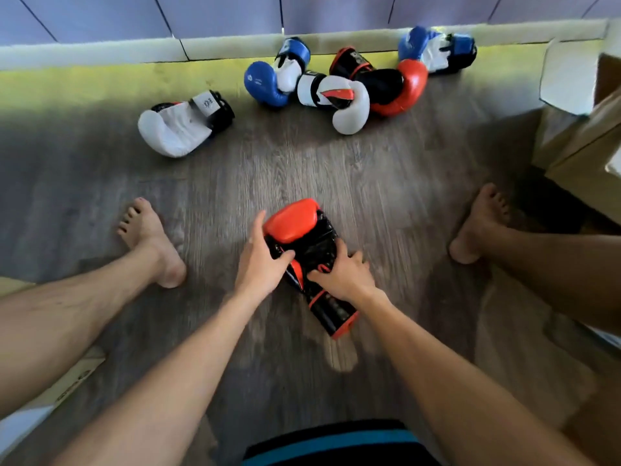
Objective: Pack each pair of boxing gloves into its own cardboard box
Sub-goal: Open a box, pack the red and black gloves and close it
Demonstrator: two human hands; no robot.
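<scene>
A red and black boxing glove [299, 227] lies on the wooden floor between my legs, cuff toward me. My left hand [260, 258] grips its left side, thumb curled over the black palm. My right hand [342, 272] holds the wrist part, fingers curled onto it. Along the far wall lie its red and black mate [400, 87], two white gloves [174, 127] [339, 100] and two blue and white gloves [272, 77] [433, 48]. An open cardboard box [578, 142] stands at the right edge.
My bare left foot [151, 240] and right foot [480, 223] rest on the floor either side of the glove. Flat cardboard [70, 381] lies under my left leg. A pale skirting board [100, 52] runs along the far wall.
</scene>
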